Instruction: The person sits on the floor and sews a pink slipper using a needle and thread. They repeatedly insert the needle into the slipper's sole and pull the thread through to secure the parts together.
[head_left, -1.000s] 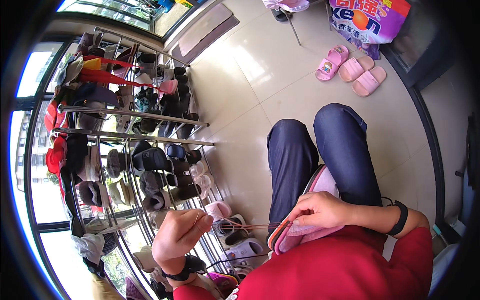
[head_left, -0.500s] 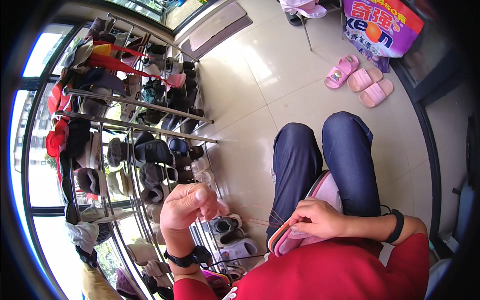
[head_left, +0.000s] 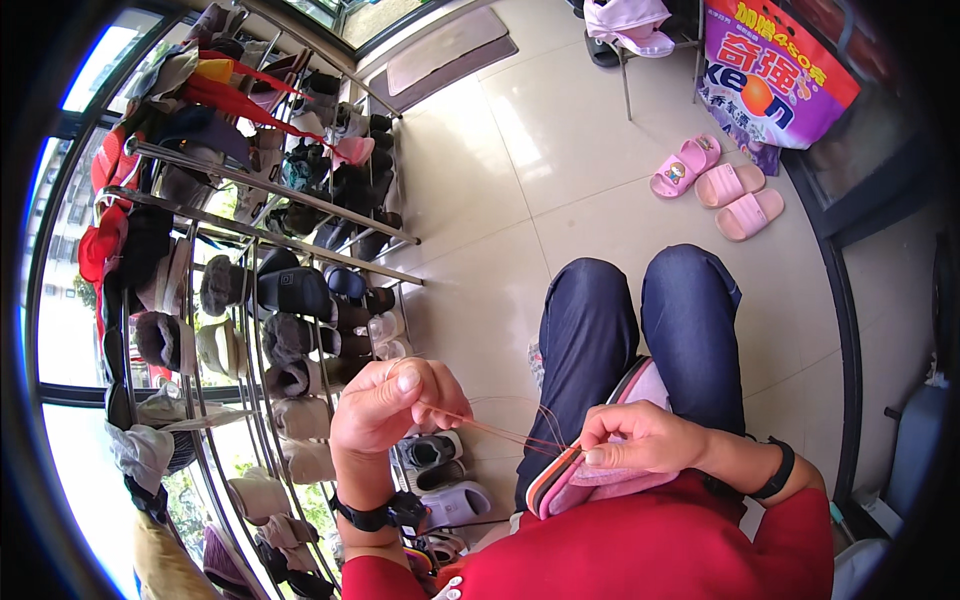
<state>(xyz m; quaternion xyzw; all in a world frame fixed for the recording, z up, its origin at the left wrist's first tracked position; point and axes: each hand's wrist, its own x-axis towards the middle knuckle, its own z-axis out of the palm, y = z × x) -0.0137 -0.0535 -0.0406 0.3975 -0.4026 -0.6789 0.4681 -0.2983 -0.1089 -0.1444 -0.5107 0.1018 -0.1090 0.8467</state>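
- L hand [head_left: 395, 405]: fingers curled closed, pinching thread [head_left: 497, 430]; can't tell if a needle is inside. Pull smoothly, no jerks.
- R hand [head_left: 645, 440]: thumb & fingers gripping slipper [head_left: 585, 487] nr. its edge. Hold firm; fingertips clear of thread line.
- Thread: several strands run L hand to slipper edge; one arcs loose above. Rec.: take up loose strand first; likely knot risk.
- Slipper: on lap, tilted, betw. jeans [head_left: 590, 330] & red top [head_left: 650, 540]. Brace vs. leg to prevent twist.
- Shoe rack [head_left: 330, 214]: L side, beyond L hand. Limit outward pull; poss. snag.
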